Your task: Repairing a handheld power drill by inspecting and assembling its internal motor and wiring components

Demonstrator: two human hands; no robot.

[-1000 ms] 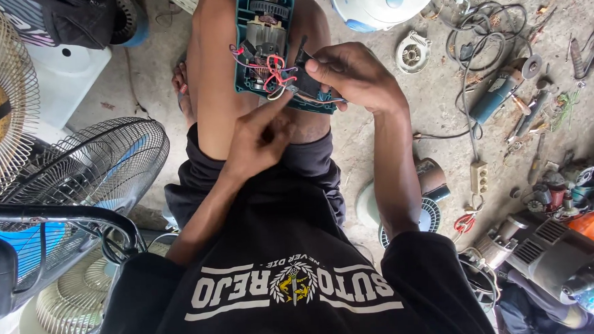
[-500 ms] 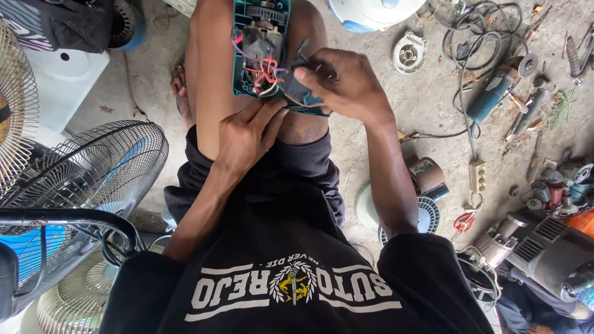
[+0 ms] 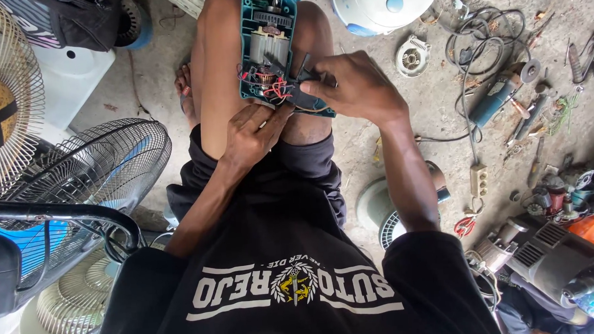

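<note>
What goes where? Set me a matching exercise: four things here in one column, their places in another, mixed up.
Things:
1. opened teal tool
2. blue angle grinder
3. black fan guard
4. pale power strip

Places:
A. on the person's left side, by the thigh
B. across the person's knees
C. on the floor to the right, among black cables
D. on the floor beside the right forearm

Pairs: 1-B, 2-C, 3-A, 4-D

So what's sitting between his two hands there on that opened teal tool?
In the head view, a tangle of red and dark wires lies between the left hand and right hand, inside the opened teal power tool resting on the knees.
</note>
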